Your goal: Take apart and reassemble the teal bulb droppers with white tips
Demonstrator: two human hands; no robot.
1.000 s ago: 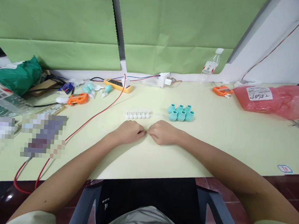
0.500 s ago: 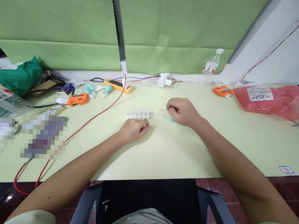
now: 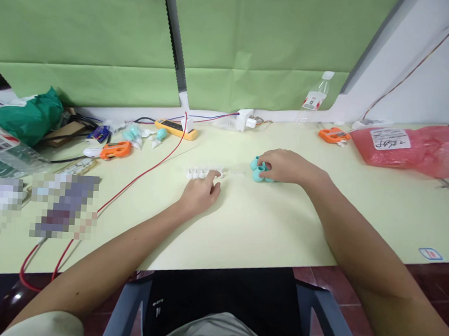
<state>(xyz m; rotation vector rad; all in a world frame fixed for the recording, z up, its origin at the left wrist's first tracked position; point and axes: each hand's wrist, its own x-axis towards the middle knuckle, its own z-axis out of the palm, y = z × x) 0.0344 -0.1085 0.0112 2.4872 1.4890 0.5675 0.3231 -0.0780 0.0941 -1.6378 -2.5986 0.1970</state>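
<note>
A row of small white lidded pots or caps (image 3: 196, 175), joined in a strip, lies on the table in the middle. My left hand (image 3: 200, 194) rests at its near right end, index finger stretched onto the strip and thumb apart, with nothing held. To its right sits a cluster of round teal cups with open tops (image 3: 258, 174). My right hand (image 3: 285, 166) reaches over the cluster from the right, fingers bent down and pinched together at the cups. What those fingertips hold, if anything, is hidden. A faint line of tiny marks (image 3: 237, 173) runs between strip and cups.
An orange-cased tool (image 3: 116, 150), small bags with teal pieces (image 3: 134, 135), and a yellow power strip (image 3: 175, 128) lie back left. A red cable (image 3: 144, 174) crosses the left side. A clear bottle (image 3: 316, 95), another orange tool (image 3: 333, 135) and a pink bag (image 3: 412, 149) are at right.
My right hand has turned and shifted slightly right, its fingers lowered at the teal cups, which show more now. My left index finger has stretched forward onto the white strip.
</note>
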